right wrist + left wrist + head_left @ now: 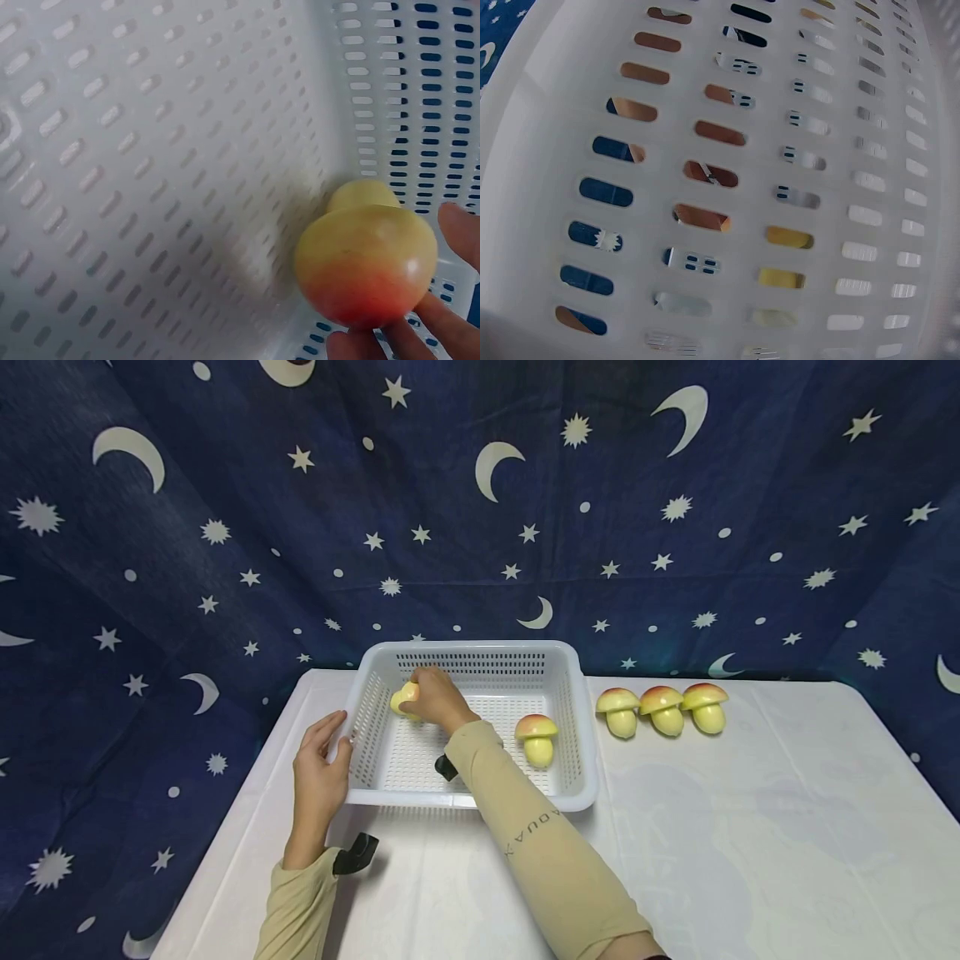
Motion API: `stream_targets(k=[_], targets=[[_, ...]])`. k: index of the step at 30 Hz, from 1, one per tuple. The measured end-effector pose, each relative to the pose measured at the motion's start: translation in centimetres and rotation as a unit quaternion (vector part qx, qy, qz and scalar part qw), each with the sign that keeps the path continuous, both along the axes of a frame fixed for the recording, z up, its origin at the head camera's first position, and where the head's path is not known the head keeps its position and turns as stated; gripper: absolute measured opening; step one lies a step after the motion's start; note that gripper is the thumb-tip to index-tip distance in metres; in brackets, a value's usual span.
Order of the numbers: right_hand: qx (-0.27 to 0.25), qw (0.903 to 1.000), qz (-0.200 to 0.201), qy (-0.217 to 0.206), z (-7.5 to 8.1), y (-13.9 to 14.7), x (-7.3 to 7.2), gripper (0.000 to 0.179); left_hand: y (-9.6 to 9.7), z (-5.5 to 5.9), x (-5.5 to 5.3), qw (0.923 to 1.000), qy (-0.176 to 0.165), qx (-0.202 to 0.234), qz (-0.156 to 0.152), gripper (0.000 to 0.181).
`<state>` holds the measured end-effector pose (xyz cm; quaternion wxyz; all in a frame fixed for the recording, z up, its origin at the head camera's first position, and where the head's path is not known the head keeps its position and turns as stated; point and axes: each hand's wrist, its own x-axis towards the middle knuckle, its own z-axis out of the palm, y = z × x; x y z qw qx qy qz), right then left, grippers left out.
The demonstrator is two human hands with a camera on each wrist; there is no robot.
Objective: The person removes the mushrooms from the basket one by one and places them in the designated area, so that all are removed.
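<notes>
My right hand [438,697] reaches into a white plastic basket [480,800] and holds a yellow toy mushroom [405,700] near the basket's left wall. In the right wrist view, the mushroom's red-and-yellow cap [367,266] faces the camera. Fingers [435,319] curl along the cap's lower edge, and the thumb lies at its right side. A second toy mushroom [536,742] lies in the basket's right half. Outside the left wall, my left hand [318,772] is beside the rim with fingers extended; exact contact is unclear. The left wrist view is filled by the slotted basket wall [727,202].
Three more toy mushrooms, a left one [618,712], a middle one [663,710] and a right one [705,707], lie in a row right of the basket. A white cloth covers the table [697,843]. A dark blue curtain [450,485] with moons and stars hangs behind.
</notes>
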<state>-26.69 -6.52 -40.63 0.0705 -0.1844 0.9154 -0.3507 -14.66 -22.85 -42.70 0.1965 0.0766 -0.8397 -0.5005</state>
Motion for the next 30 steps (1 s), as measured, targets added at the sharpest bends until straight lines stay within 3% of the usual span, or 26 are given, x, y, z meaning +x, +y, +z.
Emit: stream_targets(k=[16, 30], targets=[[0.004, 0.9988, -0.006, -0.049, -0.34, -0.43, 0.04, 0.042, 0.04, -0.02, 0.16, 1.0000, 0.006, 0.006, -0.002, 0.042], [-0.020, 0.9992, -0.001, -0.034, 0.09, 0.01, 0.10, 0.037, 0.02, -0.09, -0.08, 1.0000, -0.001, 0.001, -0.003, 0.042]])
